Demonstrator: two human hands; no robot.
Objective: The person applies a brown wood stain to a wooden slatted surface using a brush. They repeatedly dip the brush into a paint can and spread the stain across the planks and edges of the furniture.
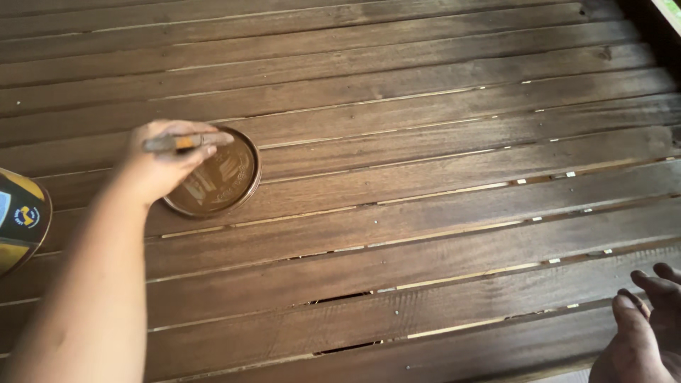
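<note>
My left hand [162, 159] reaches out over a round brown tin lid [221, 179] lying flat on the dark stained wooden slats [425, 106]. That hand grips a slim brush handle [188, 142], held level across the lid's left edge; the bristle end is not visible. At the lower right corner my right hand [642, 326] rests with stained fingers loosely spread, holding nothing.
A yellow and black can [20, 220] stands at the left edge, partly cut off. Narrow gaps run between the slats, wider near the front. A dark post or rail [656, 28] sits at the top right.
</note>
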